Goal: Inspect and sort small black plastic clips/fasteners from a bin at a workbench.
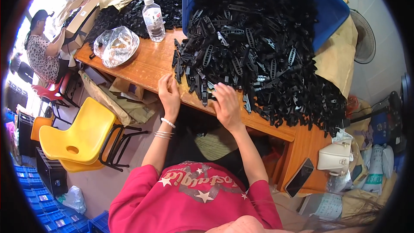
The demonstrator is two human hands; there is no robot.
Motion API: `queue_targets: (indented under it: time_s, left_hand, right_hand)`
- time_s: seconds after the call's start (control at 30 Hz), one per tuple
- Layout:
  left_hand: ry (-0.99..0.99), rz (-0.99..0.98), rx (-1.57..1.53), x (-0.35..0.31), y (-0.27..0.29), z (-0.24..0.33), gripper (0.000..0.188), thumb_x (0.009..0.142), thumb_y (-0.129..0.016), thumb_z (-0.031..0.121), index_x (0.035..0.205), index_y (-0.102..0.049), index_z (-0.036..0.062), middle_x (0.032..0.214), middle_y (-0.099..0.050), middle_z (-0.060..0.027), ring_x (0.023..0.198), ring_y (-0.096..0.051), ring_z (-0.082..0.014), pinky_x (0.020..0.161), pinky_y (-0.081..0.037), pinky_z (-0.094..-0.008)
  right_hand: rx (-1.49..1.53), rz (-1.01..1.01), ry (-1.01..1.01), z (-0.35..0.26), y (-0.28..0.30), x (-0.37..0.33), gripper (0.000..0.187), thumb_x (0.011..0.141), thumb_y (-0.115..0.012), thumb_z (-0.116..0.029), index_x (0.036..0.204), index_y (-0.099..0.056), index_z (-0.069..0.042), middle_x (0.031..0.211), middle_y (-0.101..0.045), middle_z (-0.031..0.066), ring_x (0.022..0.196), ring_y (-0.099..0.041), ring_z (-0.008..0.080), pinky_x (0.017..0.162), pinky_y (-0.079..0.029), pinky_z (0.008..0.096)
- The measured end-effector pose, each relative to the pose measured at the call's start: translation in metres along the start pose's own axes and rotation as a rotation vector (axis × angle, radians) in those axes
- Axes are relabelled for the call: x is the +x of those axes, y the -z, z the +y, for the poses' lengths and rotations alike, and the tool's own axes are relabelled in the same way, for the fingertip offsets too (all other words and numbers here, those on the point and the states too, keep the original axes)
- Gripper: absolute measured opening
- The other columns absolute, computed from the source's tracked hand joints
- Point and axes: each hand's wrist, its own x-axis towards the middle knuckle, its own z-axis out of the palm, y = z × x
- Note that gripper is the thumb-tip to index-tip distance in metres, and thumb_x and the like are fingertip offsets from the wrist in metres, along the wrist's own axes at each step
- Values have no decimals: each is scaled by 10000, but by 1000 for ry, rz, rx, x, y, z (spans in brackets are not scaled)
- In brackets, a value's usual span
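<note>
A large heap of black plastic parts [235,56], many long, slim and ladder-like, spills from a tipped blue crate [330,15] onto the wooden table. My left hand [169,94], with a white bead bracelet and thin bangles, is at the table's front edge, left of the heap. Its fingers are curled toward the thumb; whatever they hold, if anything, cannot be made out. My right hand [227,105] is at the heap's near edge, fingers bent and somewhat apart, beside a dark upright part [204,95]. No part shows clearly within its grip.
On the table [148,62] stand a water bottle [154,20] and a plastic-wrapped bowl [116,47]. A phone [299,177] and white bag [335,159] lie at right. Yellow chairs [79,133] stand at left; another person [43,47] sits beyond. A fan [362,36] is at far right.
</note>
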Motion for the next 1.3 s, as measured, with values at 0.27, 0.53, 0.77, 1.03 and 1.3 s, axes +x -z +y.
queue_targets:
  time_s: [0.27, 0.53, 0.77, 1.03, 1.3]
  left_hand:
    - [-437, -306, 87, -63, -2, 50, 346, 780, -660, -75, 1109, -651, 31, 1054, -599, -160, 938, -568, -358, 820, -481, -442]
    - [-767, -608, 315, -67, -37, 77, 341, 828, -668, 30, 1166, -621, 36, 1141, -608, -107, 1117, -535, -326, 939, -426, -440]
    - [-656, -930, 131, -65, -43, 84, 332, 810, -665, -14, 1136, -620, 31, 1097, -586, -131, 1069, -533, -336, 909, -451, -428]
    - [-346, -876, 91, -58, -31, 82, 232, 803, -750, 86, 1005, -683, -8, 966, -597, -121, 993, -558, -331, 906, -468, -427]
    - [-428, -1014, -139, -42, -33, 75, 218, 816, -710, 30, 1030, -678, 2, 997, -599, -119, 980, -556, -323, 872, -477, -415]
  right_hand:
    - [196, 537, -625, -22, 32, -48, 279, 1045, -514, -113, 1297, -593, -21, 1019, -618, 61, 833, -563, 133, 745, -472, 273]
    - [294, 564, -867, -21, 70, -103, 282, 1052, -482, -102, 1286, -605, -4, 880, -649, 85, 680, -567, 145, 649, -475, 291]
    - [204, 440, -871, -12, 66, -110, 392, 996, -563, -19, 1386, -556, 17, 905, -709, 98, 807, -652, 127, 759, -512, 269]
    - [183, 288, -815, -19, 80, -93, 284, 908, -675, 22, 1192, -683, 8, 994, -669, 97, 758, -618, 148, 640, -495, 263]
    - [186, 45, -766, -21, 75, -73, 269, 823, -757, -15, 1082, -709, 44, 907, -624, 112, 870, -577, 259, 793, -463, 341]
